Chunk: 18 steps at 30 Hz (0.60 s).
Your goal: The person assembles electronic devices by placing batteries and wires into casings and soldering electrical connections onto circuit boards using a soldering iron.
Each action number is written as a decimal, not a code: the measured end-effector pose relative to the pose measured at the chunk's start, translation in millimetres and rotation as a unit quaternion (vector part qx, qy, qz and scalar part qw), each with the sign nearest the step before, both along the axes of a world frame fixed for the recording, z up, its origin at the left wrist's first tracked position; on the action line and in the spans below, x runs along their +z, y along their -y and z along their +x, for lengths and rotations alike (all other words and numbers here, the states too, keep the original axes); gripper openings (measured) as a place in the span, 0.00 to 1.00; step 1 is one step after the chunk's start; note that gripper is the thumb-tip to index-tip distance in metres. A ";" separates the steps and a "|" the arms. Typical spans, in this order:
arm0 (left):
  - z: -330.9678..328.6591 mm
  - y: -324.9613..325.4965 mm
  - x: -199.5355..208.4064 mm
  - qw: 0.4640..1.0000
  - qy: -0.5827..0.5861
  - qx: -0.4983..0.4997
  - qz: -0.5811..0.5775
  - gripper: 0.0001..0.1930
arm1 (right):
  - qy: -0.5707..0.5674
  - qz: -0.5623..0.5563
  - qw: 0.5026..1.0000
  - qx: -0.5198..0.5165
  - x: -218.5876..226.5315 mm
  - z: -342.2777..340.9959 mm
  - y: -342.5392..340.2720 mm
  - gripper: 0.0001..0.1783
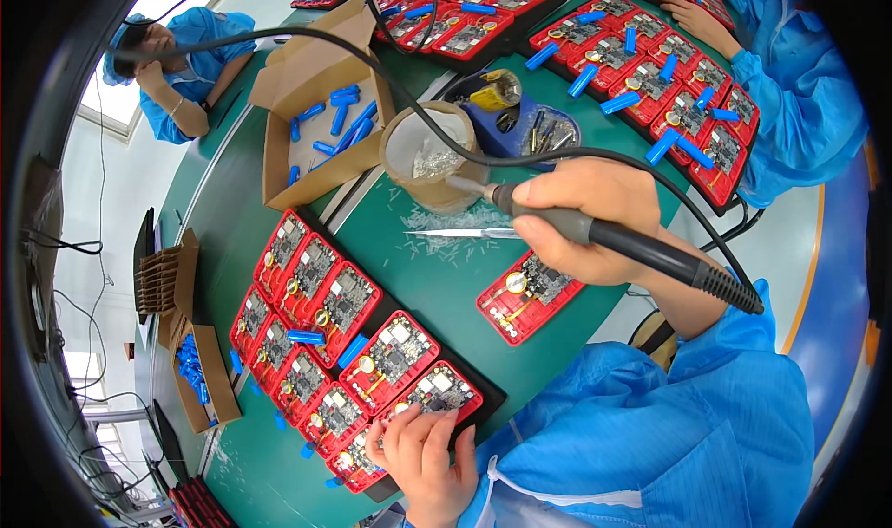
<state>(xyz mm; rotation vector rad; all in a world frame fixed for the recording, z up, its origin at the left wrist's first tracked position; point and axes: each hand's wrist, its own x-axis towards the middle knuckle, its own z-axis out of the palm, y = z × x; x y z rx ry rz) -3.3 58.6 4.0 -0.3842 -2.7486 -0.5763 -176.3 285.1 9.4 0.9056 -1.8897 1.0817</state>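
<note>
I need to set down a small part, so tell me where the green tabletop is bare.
Bare green tabletop shows between the single red case and the nearer grouped red cases, and between the large open carton, the smaller carton and those grouped cases. Crowded: beside the beige tub, where clippings and tweezers lie, with the corded tool in the right hand close by.

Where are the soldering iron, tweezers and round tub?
Soldering iron (621,241), head view: on its black handle.
Tweezers (476,233), head view: on the silver shaft.
Round tub (413,187), head view: on its outer wall.
</note>
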 end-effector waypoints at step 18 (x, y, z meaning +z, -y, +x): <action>-36.4 -39.7 -8.3 0.994 0.063 -0.071 -0.062 0.17 | -0.037 -0.036 0.996 0.073 -12.3 -7.2 9.5 0.15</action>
